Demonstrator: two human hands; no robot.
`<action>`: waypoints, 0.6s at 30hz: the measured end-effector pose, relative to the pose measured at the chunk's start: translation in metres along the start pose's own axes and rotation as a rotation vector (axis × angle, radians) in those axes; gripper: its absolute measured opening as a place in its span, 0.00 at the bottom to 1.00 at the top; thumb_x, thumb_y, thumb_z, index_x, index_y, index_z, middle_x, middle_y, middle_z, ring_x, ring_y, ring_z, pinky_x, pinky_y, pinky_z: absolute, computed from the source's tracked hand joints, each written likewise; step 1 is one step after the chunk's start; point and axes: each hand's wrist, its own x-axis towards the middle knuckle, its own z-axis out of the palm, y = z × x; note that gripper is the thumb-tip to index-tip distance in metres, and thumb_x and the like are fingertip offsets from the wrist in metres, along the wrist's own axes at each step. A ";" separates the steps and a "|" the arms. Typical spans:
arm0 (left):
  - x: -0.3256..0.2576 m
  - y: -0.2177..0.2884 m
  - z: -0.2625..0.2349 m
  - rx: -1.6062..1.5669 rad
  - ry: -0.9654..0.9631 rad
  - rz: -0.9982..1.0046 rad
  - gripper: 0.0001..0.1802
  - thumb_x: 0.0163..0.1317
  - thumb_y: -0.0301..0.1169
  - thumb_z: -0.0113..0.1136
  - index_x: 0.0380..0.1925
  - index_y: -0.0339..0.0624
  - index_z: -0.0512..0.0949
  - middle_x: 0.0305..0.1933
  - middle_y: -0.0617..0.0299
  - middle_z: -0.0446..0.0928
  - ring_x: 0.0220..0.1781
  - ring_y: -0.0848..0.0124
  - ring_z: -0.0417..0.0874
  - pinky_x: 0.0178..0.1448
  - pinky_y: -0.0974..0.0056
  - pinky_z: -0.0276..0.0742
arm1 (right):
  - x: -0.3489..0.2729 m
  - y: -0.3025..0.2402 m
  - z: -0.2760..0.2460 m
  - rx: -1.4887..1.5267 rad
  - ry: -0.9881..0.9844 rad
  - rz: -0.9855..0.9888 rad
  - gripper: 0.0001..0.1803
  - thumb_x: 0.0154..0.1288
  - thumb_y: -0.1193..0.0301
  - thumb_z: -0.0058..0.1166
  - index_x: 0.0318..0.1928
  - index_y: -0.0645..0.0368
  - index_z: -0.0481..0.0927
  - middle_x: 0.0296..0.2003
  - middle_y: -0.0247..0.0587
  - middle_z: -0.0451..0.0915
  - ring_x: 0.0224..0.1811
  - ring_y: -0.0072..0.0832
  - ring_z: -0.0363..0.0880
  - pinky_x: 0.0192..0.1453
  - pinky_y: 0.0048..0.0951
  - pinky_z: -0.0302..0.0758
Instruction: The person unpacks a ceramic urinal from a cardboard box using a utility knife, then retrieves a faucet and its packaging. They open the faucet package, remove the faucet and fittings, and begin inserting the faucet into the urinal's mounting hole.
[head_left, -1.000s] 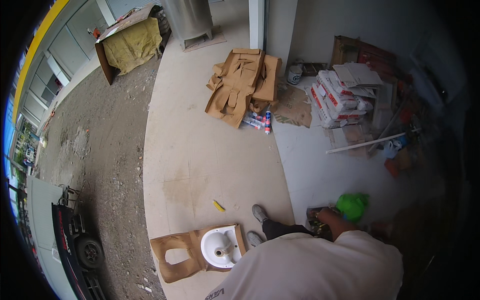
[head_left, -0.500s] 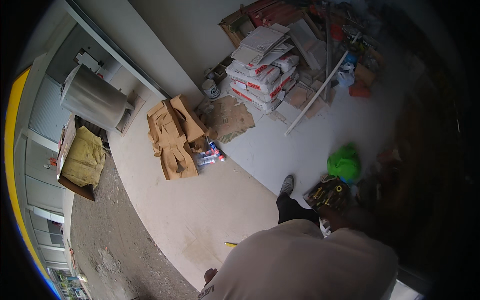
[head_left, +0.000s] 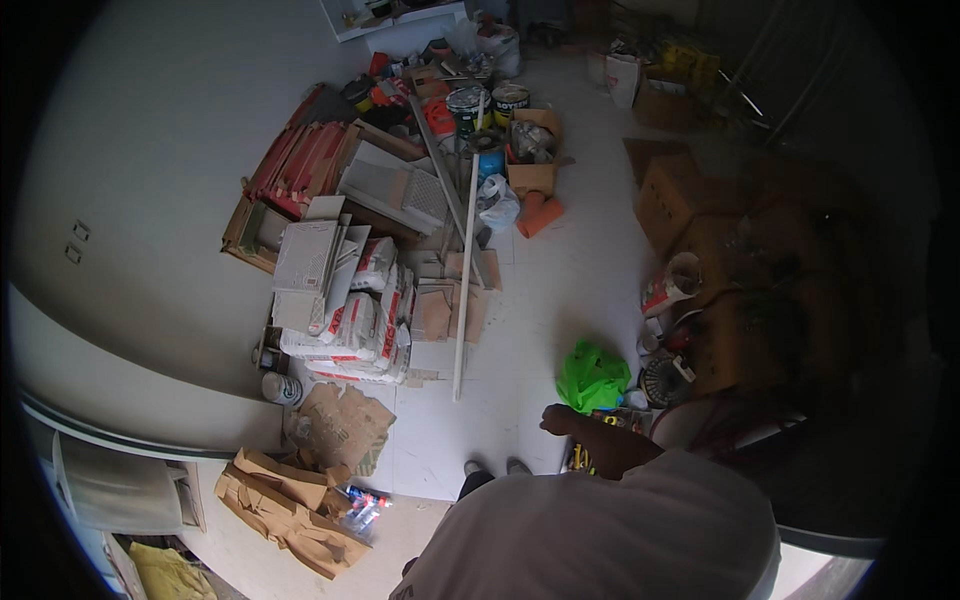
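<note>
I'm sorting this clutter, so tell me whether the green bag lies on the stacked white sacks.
No: the green bag lies near the person's right hand, across bare floor from the white sacks.

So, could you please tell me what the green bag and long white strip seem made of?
Green bag: likely thin, softly glossy plastic, judging by its crumpled folds. White strip: matte plastic or painted wood; its plain surface leaves that open.
</note>
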 end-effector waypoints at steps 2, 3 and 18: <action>0.042 0.052 -0.012 0.093 -0.034 0.036 0.16 0.69 0.34 0.60 0.55 0.47 0.77 0.43 0.59 0.84 0.39 0.57 0.87 0.36 0.50 0.81 | 0.005 0.010 -0.051 0.358 0.236 0.091 0.20 0.64 0.57 0.55 0.39 0.63 0.86 0.46 0.58 0.85 0.52 0.54 0.83 0.59 0.50 0.80; 0.063 0.078 -0.015 0.141 -0.051 0.050 0.16 0.69 0.34 0.60 0.55 0.47 0.77 0.43 0.59 0.84 0.39 0.57 0.87 0.36 0.50 0.81 | 0.011 0.017 -0.075 0.410 0.290 0.166 0.21 0.64 0.56 0.56 0.42 0.62 0.87 0.48 0.57 0.85 0.54 0.52 0.83 0.60 0.49 0.79; 0.340 0.634 -0.002 0.309 -0.519 0.299 0.12 0.71 0.37 0.59 0.52 0.50 0.77 0.43 0.62 0.84 0.40 0.56 0.87 0.37 0.48 0.80 | -0.060 0.209 -0.097 0.288 0.078 0.776 0.16 0.66 0.58 0.55 0.35 0.55 0.88 0.37 0.50 0.88 0.41 0.42 0.89 0.46 0.51 0.83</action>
